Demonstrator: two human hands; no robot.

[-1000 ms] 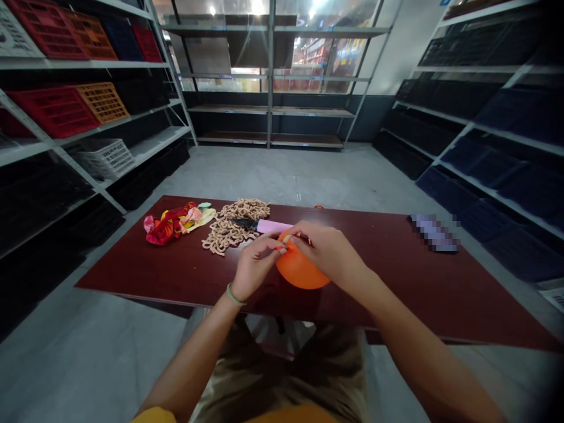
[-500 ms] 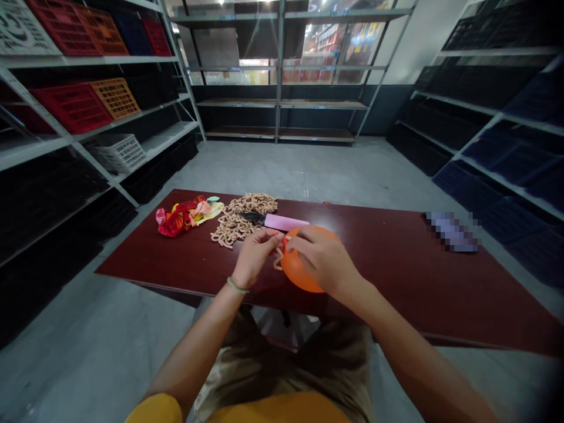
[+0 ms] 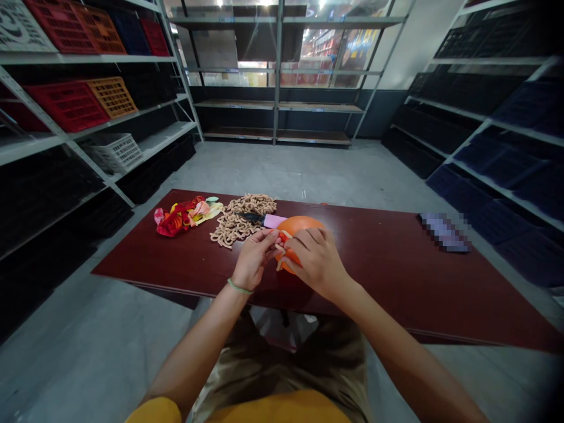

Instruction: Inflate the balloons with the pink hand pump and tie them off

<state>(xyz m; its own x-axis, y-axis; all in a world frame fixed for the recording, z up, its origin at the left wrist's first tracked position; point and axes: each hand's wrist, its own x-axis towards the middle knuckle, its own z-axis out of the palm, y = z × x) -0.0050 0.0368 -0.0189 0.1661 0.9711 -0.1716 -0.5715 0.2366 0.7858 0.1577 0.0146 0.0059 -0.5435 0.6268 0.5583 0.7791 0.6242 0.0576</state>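
An inflated orange balloon [image 3: 300, 223] is in front of me, just above the table, partly hidden by my hands. My left hand [image 3: 254, 258] is closed, its thumb and forefinger pinching the balloon's red-orange neck. Curled over the balloon's near right side is my right hand [image 3: 316, 261], its fingertips closed at the neck on a short tan cord [image 3: 279, 264] that dangles below. Just behind the hands lies a pink hand pump [image 3: 273, 221] with a black end, partly covered by the balloon. It rests against a heap of tan curly cords [image 3: 247, 205].
Limp balloons [image 3: 183, 217] in red, yellow and pink lie at the left of the dark red table [image 3: 396, 282]. A blurred purple object [image 3: 445, 232] sits at its right end. Shelves with crates [image 3: 68, 106] stand left and right, and a metal rack [image 3: 277, 106] at the back.
The balloon has moved up and away from me and now covers part of the pump. My right hand has shifted left, its fingers curling in toward the neck.
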